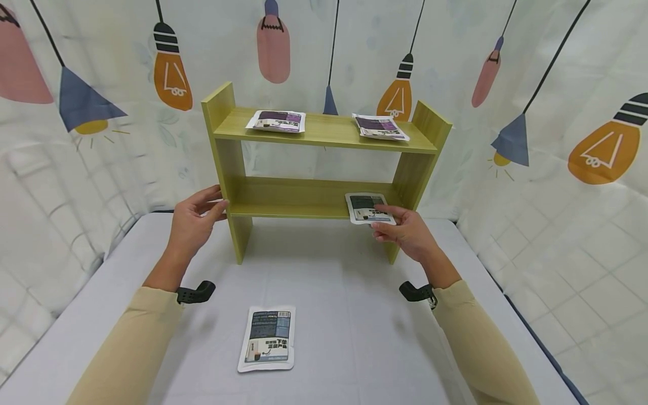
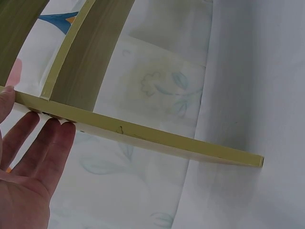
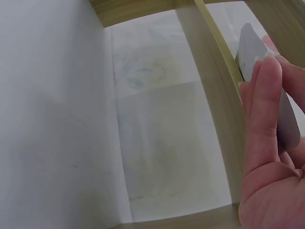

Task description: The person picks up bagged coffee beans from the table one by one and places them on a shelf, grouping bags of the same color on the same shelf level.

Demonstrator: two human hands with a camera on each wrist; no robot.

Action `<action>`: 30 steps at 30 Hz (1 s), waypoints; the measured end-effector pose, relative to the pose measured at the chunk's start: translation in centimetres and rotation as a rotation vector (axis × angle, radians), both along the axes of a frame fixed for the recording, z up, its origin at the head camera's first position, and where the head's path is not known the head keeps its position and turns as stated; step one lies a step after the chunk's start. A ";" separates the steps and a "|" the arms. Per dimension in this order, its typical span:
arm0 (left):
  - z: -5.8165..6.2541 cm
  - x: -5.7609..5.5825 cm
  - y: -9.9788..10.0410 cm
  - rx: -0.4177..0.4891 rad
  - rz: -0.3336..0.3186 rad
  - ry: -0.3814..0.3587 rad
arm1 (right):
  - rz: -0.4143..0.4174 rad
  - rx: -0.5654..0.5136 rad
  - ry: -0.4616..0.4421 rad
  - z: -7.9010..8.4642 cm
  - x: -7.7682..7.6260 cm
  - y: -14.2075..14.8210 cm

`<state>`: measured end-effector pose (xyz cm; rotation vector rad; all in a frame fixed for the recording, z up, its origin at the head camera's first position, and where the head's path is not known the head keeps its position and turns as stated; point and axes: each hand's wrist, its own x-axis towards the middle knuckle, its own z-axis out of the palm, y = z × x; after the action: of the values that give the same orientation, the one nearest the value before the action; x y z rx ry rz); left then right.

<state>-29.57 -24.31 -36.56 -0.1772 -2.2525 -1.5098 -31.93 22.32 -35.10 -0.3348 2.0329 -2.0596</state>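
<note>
Right hand (image 1: 405, 229) pinched a dark-green-labelled pouch (image 1: 360, 208) at the lower board's (image 1: 293, 197) right end, its plain underside (image 3: 288, 125) visible only from the right wrist; left hand (image 1: 194, 218), fingers (image 2: 58, 155) extended, touched the side panel (image 1: 229, 163).

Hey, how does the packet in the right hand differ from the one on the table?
The held packet is pinched in the right hand at the lower shelf; the table packet lies flat, untouched. The held packet's label looks dark green up top; the table packet's looks dark blue. Both are white-edged pouches with printed labels.
</note>
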 end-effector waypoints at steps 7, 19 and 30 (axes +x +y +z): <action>0.1 0.0 0.0 0.006 -0.002 -0.002 | -0.051 -0.012 -0.017 0.1 0.0 -0.3; 0.0 -0.1 0.0 -0.010 0.007 -0.010 | -0.114 -0.020 -0.009 -0.2 0.0 -0.4; 0.1 0.0 0.1 -0.006 0.004 -0.003 | -0.115 -0.003 0.032 -0.4 -0.2 -0.4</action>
<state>-29.55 -24.21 -36.42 -0.1715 -2.2585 -1.5028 -32.12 21.95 -35.55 -0.2587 2.1141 -2.1368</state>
